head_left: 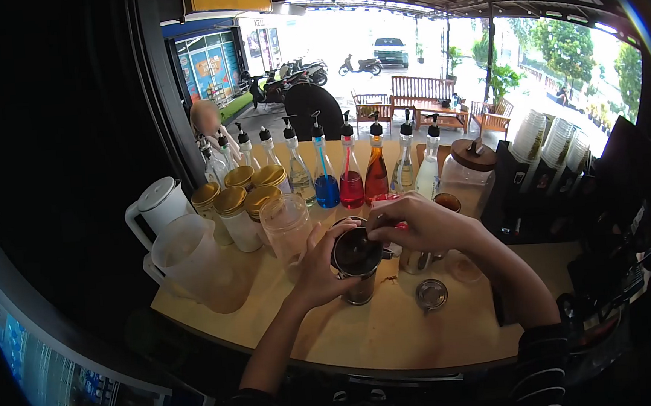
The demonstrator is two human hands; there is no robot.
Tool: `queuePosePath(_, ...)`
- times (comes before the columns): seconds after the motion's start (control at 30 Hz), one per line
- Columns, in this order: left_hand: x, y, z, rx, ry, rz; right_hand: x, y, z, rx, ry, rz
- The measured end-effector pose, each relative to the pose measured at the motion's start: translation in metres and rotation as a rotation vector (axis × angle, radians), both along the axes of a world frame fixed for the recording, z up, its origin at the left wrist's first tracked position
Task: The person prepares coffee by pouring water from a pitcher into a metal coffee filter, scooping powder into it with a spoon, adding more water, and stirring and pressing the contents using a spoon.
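Observation:
My left hand (323, 269) curls its fingers and thumb round a dark, open-topped round vessel (356, 255) with a shiny rim. Its inside looks dark brown; a clear container (359, 295) with dark contents shows directly below it. My right hand (410, 227) reaches over from the right, with thumb and fingers pinched at the vessel's rim. What they hold, if anything, is hidden. On the counter below my right wrist lies a small round metal-rimmed piece (431, 294). Partly behind my right hand stands a brown-rimmed glass (448, 201).
Pump bottles with blue syrup (327, 191), red syrup (351, 191) and other liquids line the counter's back. Gold-lidded jars (234, 218), a clear jar (285, 225) and a plastic pitcher (185, 250) stand left. Right are a lidded jar (468, 169) and stacked cups (528, 136).

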State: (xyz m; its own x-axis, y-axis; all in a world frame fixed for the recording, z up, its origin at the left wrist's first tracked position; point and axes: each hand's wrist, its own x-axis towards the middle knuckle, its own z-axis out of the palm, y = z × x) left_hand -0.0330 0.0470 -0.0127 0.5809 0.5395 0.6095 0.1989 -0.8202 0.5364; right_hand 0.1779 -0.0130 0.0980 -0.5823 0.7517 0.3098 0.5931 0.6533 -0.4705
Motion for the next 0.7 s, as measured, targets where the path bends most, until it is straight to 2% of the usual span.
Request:
queuePosePath(0.03,0.000,-0.001,0.001,0.005,-0.004,0.005,-0.001,0.001,0.000,0.060,-0.031,0.002)
queuePosePath(0.23,0.002,-0.001,-0.002,0.000,-0.067,0.029,-0.011,-0.004,0.001,0.014,0.027,-0.004)
queuePosePath(0.3,0.005,0.000,-0.004,-0.004,-0.094,0.037,-0.017,-0.006,-0.008,-0.071,0.003,0.003)
queuePosePath(0.37,0.011,0.006,-0.018,-0.101,-0.244,-0.037,-0.019,-0.002,-0.019,-0.057,0.023,0.023)
queuePosePath(0.43,0.011,0.008,-0.028,-0.172,-0.287,-0.043,-0.022,0.000,-0.026,-0.046,0.270,-0.009)
queuePosePath(0.5,0.012,0.008,-0.031,-0.242,-0.328,-0.049,-0.020,0.000,-0.032,0.004,0.253,-0.024)
queuePosePath(0.57,0.015,0.009,-0.032,-0.210,-0.507,-0.118,-0.017,0.000,-0.032,0.054,0.235,-0.041)
queuePosePath(0.63,0.018,0.007,-0.033,-0.185,-0.537,-0.094,-0.016,-0.002,-0.029,0.105,0.322,-0.158)
queuePosePath(0.7,0.020,0.005,-0.033,-0.160,-0.566,-0.069,-0.023,-0.004,-0.035,0.092,0.380,-0.142)
